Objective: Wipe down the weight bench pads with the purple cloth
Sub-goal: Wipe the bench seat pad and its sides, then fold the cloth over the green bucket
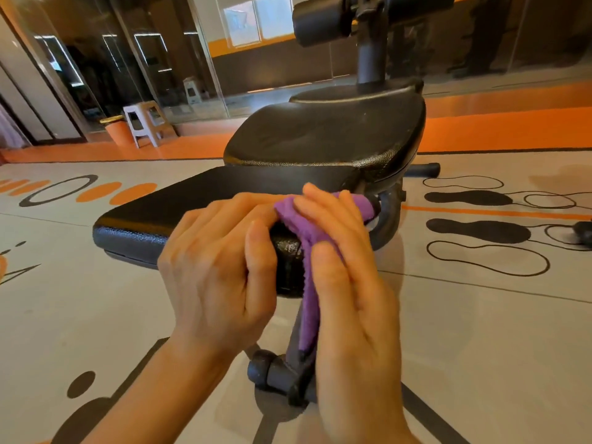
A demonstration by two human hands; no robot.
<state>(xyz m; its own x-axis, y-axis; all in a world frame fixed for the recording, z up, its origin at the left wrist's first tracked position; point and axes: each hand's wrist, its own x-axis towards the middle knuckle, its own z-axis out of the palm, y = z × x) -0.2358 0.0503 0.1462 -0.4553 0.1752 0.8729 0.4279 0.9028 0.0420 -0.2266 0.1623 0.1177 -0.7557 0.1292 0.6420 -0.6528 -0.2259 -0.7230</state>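
Wiping near edge of flat pad point(179, 203) w/ purple cloth point(307, 225), draped over that edge. Right hand point(349, 283) pressing cloth flat-fingered; left hand point(217, 267) curling over pad, bracing. Next, prob.: sliding cloth along, then seat pad point(320, 136).

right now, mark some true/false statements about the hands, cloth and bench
1. The right hand presses the cloth against the flat pad. True.
2. The cloth is orange. False: it is purple.
3. The left hand hangs free. False: it grips the flat pad's edge.
4. A stool stands by the glass wall. True.
5. The cloth lies on the seat pad. False: it drapes over the flat pad's end.
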